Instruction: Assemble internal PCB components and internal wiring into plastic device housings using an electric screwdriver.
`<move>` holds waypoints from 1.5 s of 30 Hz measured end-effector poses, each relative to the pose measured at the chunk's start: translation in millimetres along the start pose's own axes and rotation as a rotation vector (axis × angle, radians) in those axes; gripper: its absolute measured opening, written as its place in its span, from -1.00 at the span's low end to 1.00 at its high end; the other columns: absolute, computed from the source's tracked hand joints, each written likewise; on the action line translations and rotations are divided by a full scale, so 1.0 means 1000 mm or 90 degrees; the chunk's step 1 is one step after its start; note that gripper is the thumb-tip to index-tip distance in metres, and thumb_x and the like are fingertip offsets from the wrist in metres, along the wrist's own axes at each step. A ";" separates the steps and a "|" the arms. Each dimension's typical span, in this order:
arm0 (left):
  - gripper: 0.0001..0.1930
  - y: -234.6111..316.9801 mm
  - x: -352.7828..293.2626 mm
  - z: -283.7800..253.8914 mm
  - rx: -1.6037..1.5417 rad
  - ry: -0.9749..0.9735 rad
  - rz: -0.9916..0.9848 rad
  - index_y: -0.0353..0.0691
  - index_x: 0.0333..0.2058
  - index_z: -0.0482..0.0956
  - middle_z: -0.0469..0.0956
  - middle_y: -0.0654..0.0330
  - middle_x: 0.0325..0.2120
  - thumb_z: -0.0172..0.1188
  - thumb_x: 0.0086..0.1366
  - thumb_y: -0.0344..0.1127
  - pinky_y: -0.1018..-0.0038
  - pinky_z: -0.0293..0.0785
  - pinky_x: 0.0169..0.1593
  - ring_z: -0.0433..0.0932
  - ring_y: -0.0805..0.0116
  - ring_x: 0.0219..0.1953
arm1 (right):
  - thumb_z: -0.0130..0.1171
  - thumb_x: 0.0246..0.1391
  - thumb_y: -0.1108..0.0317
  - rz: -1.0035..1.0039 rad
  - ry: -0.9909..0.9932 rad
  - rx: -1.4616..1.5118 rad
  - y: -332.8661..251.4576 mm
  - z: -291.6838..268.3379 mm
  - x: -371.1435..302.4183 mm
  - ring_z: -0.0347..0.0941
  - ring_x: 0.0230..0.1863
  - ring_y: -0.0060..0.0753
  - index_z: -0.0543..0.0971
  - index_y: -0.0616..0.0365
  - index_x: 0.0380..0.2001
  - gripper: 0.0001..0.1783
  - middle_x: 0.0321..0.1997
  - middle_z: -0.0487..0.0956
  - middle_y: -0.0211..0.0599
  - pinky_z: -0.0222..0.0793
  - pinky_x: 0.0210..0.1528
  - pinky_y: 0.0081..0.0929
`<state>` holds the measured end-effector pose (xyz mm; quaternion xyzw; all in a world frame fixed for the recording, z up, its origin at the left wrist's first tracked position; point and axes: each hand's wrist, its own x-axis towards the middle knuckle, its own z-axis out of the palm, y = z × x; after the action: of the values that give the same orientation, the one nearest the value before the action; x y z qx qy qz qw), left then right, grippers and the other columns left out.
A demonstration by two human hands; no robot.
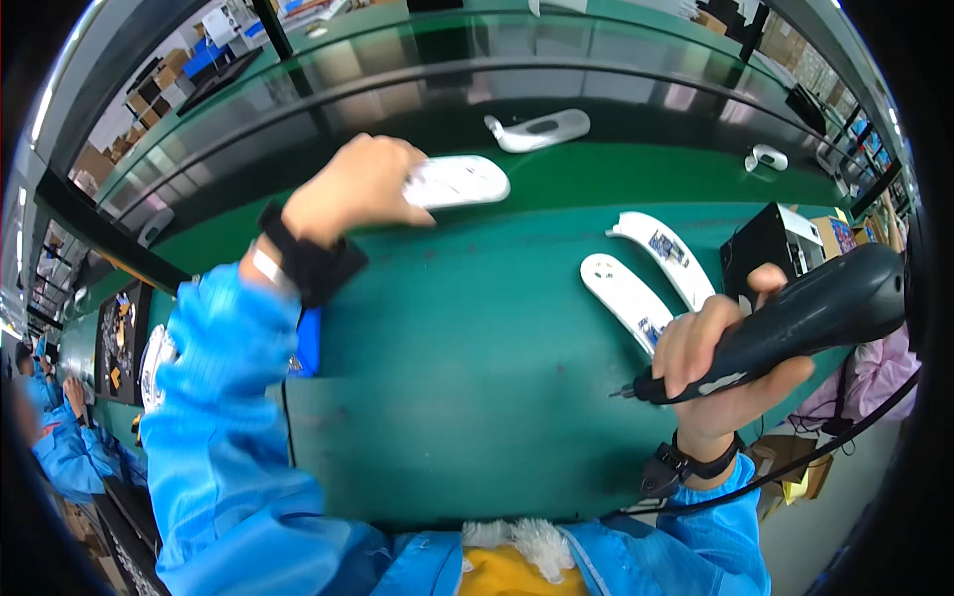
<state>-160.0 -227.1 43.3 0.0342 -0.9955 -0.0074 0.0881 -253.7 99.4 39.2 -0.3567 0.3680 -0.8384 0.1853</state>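
Note:
At the far side of the green work mat, my left hand point(363, 184) grips one end of a white plastic housing point(462, 182), its long rounded body pointing right. My right hand point(711, 358) is wrapped round a black electric screwdriver point(795, 323), whose bit points left over the mat. Just beyond that hand lie two curved white shells: one shell point(621, 293) is nearer, and the other shell point(668, 253) behind it has a small circuit board showing. My right fingers partly cover the nearer shell's lower end.
On the dark conveyor point(417, 119) beyond the mat sit a grey-white device point(542, 130) and a smaller one point(767, 157). A black box point(770, 243) stands at the right. Left are a blue bin point(308, 343) and a tray of small parts point(121, 338); a co-worker point(75, 437) sits farther left.

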 end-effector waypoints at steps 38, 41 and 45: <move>-0.92 0.108 -0.190 -0.002 -0.129 0.283 -0.266 -0.26 -0.55 0.56 0.53 0.18 -0.52 0.27 -0.09 -0.48 0.43 0.40 -0.34 0.51 0.23 -0.44 | -0.15 -0.18 -0.53 0.093 -0.204 0.006 0.064 0.051 -0.052 0.33 -0.74 -0.43 0.06 0.02 0.10 -0.02 -0.65 0.38 -0.36 0.28 -0.65 -0.47; -0.87 0.164 -0.184 0.011 -0.200 0.170 -0.234 -0.17 -0.56 0.57 0.55 0.21 -0.33 0.31 -0.17 -0.42 0.31 0.37 -0.05 0.51 0.23 -0.18 | -0.14 -0.18 -0.53 0.109 -0.203 -0.010 0.066 0.050 -0.052 0.33 -0.75 -0.43 0.06 0.04 0.11 -0.01 -0.66 0.37 -0.35 0.27 -0.66 -0.47; -0.88 0.201 -0.189 0.029 -0.262 0.108 -0.243 -0.16 -0.52 0.56 0.57 0.15 -0.27 0.31 -0.08 -0.37 0.07 0.19 0.16 0.54 0.22 -0.12 | -0.13 -0.17 -0.52 0.089 -0.214 -0.021 0.069 0.051 -0.048 0.32 -0.76 -0.44 0.06 0.05 0.12 -0.01 -0.66 0.37 -0.34 0.27 -0.66 -0.47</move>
<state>7.5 -13.3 -13.9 0.2028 -0.9376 -0.2230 0.1732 -180.8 56.9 -10.4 -0.4686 0.3695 -0.7457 0.2964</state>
